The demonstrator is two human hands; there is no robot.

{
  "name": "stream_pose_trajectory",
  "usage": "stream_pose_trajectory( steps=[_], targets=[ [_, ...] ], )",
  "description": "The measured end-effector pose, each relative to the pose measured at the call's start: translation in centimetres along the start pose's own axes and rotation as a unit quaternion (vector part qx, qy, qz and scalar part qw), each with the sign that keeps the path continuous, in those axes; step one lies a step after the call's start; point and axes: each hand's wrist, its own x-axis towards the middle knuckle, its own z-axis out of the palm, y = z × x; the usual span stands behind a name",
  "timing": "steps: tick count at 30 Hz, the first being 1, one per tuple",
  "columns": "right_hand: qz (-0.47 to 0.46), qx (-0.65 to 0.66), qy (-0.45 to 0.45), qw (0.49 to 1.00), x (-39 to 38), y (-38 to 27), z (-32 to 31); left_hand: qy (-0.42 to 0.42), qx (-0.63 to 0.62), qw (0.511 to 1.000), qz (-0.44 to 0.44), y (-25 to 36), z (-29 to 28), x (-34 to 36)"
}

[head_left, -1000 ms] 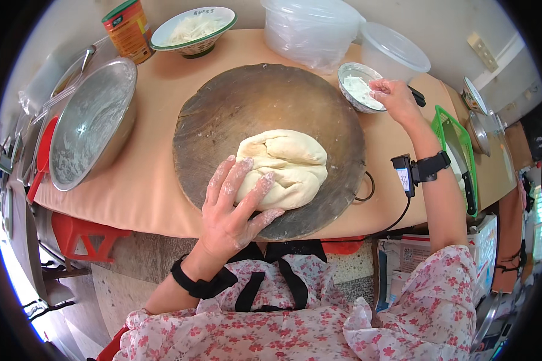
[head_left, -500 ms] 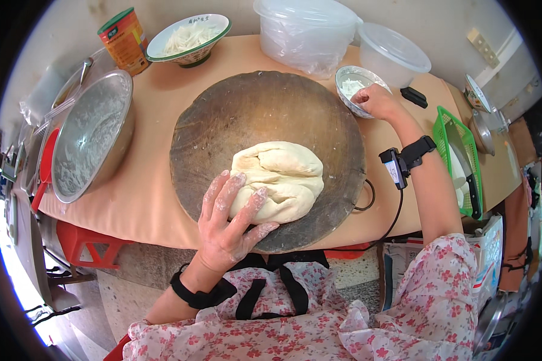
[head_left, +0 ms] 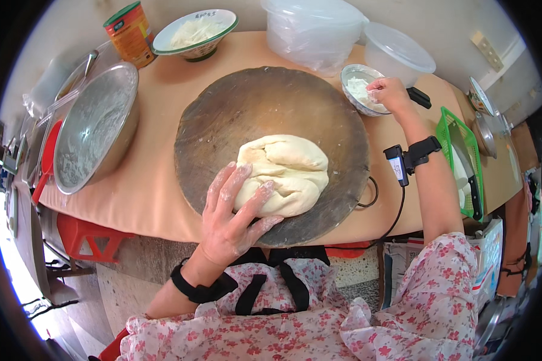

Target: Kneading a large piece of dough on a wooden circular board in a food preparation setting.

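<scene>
A folded mound of pale dough sits on the round wooden board. My left hand rests against the dough's near left side, fingers spread and dusted white. My right hand is over a small patterned bowl of white powder, at its right part, with fingertips pinched together; what is between them is too small to make out. A black wristband with a small cabled device is on my right forearm.
Around the board are a steel bowl, red spatula, orange canister, dish of white shreds, clear lidded containers, black object, and green basket with a knife. A red stool stands below.
My right hand dipped lower into the powder bowl half a second ago and is now raised slightly toward its right part, still pinched. My left hand stays on the dough.
</scene>
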Motion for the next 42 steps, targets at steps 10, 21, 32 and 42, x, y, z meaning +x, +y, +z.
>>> stream_pose_trajectory(
  steps=[10, 21, 32, 42],
  targets=[
    [0.073, 0.265, -0.038, 0.961, -0.1, 0.2, -0.5, -0.01, 0.011, 1.0, 0.009, -0.2, 0.1, -0.2],
    [-0.038, 0.418, -0.223, 0.88, -7.3, -10.5, -0.8, 0.015, 0.0, 0.999, 0.038, -0.6, 0.1, -0.4],
    [-0.079, 0.404, -0.333, 0.849, -15.9, -17.9, 3.0, 0.018, -0.013, 1.0, 0.006, -0.2, -0.1, -0.3],
    [-0.138, 0.276, -0.253, 0.917, -16.2, -18.0, 4.8, 0.017, -0.011, 0.999, 0.026, -0.6, 0.4, -0.7]
  ],
)
